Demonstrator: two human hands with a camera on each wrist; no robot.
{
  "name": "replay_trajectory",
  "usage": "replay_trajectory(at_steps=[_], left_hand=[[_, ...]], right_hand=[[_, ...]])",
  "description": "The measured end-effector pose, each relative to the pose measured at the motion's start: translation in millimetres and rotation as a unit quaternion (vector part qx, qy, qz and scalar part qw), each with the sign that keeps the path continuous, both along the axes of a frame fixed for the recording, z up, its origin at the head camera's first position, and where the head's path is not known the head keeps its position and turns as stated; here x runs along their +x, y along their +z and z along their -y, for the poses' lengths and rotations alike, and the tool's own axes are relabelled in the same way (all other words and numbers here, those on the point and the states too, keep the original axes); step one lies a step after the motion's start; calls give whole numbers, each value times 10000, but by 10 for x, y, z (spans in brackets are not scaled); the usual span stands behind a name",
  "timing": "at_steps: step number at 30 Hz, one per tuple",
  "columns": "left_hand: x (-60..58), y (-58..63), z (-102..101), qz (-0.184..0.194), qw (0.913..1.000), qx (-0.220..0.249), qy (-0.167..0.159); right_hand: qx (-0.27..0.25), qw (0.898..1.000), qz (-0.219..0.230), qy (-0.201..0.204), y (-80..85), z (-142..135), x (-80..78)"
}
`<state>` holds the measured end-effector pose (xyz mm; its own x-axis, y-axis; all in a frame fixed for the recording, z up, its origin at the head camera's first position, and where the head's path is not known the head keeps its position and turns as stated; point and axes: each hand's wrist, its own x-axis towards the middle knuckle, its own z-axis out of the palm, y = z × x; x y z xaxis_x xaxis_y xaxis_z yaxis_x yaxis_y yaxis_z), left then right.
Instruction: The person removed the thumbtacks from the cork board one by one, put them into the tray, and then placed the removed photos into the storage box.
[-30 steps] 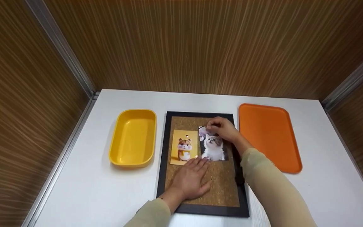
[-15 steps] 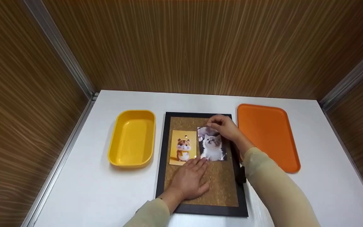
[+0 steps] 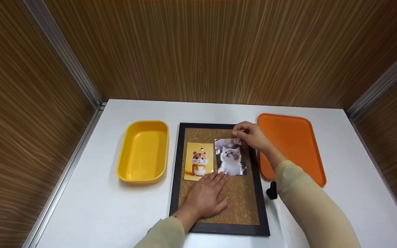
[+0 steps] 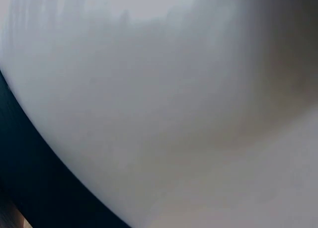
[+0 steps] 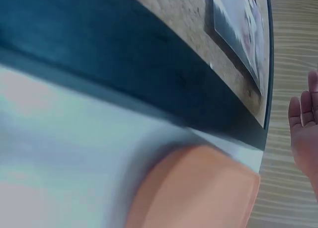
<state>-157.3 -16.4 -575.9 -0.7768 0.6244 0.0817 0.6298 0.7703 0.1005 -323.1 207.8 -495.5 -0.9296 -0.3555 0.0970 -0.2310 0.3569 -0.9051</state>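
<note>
A cork board [image 3: 241, 203] with a black frame bears two photos side by side. On the left is a yellow hamster photo [image 3: 190, 162], on the right a kitten photo [image 3: 232, 162]. My left hand [image 3: 205, 198] lies flat on the cork with fingers spread, fingertips at the photos' lower edges. The left wrist view shows only blurred white surface and a dark frame edge. My right hand [image 3: 252, 136] is bent just above the kitten photo's upper right corner, thumb and index close together. In the right wrist view its fingers [image 5: 307, 109] curl loosely, with no object visible among them.
A yellow bin [image 3: 143, 151] stands left of the board on the white table [image 3: 91, 206]. To the right lies an orange tray [image 3: 288, 144], partly under my right forearm. Wood-grain panels [image 3: 191, 51] enclose the back and sides.
My right hand has shifted up and right, off the kitten photo, whose upper right part now shows. The left hand has stayed in place on the board.
</note>
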Motion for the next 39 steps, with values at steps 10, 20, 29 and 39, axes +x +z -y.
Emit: replay_trajectory(at_steps=[10, 20, 29, 39], left_hand=[[-12, -29, -1, -146, 9999, 47, 16], [-18, -44, -17, -109, 9999, 101, -2], [-17, -40, -27, -49, 10000, 50, 13], [-20, -32, -31, -29, 10000, -4, 56]], right_hand=[[-92, 9999, 30, 52, 89, -143, -9], [-39, 9997, -234, 50, 170, -260, 6], [199, 9997, -153, -66, 245, -370, 63], [250, 9995, 75, -195, 311, -533, 103]])
